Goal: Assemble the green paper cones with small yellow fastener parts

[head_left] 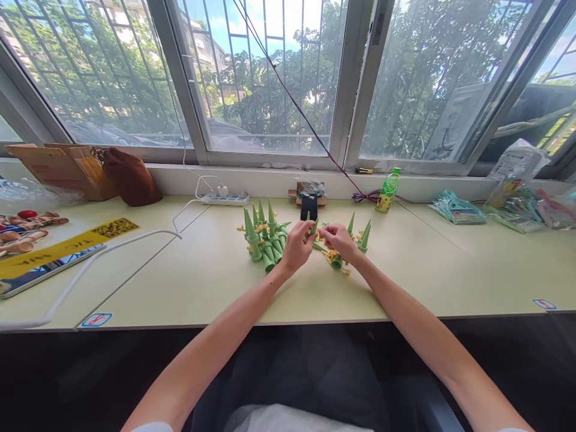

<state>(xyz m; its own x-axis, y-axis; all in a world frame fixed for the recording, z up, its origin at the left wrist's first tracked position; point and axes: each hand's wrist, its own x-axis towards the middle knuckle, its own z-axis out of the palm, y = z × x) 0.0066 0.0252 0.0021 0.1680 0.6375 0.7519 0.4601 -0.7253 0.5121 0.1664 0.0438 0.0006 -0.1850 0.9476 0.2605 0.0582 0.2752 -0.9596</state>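
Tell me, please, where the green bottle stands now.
In the head view, the bottle stands right of centre at the back of the table, near the sill, just right of the coiled cable.

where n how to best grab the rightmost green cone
Low, just above its wide base, probably from the right: the rightmost green cone stands tip up and narrows upward, so the lower body offers more to pinch, while another green cone and the right hand are to its left.

Bright daylight pours through the windows (256,108) beyond the worktop (180,288); beneath it sits deep shadow. Wide-angle distortion slants the window frames (175,72).
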